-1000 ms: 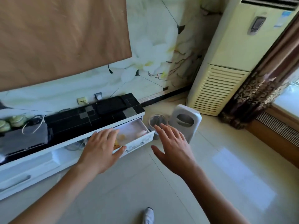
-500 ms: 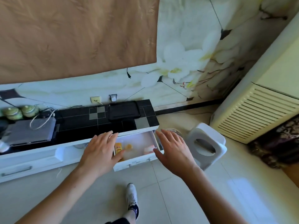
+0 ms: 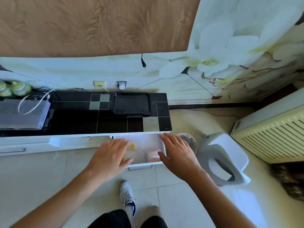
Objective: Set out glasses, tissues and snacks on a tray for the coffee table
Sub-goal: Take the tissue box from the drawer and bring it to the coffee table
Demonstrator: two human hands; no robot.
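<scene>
Over on the left, a grey box (image 3: pixel 21 114) sits on the black-tiled cabinet (image 3: pixel 82 119), and further along there's the black tray (image 3: pixel 132 104), bare. Below it the white drawer (image 3: pixel 144 163) stands pulled out. Left hand (image 3: pixel 110 157) hovers flat, fingers spread, holding nothing, beside a yellow snack (image 3: pixel 132 146). A pink packet (image 3: pixel 153 155) lies just beside the right hand (image 3: pixel 178 153), spread wide, also holding nothing.

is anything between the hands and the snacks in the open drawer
Nothing visible: the drawer is open, and the left hand and right hand hover over the yellow snack and pink packet.
</scene>
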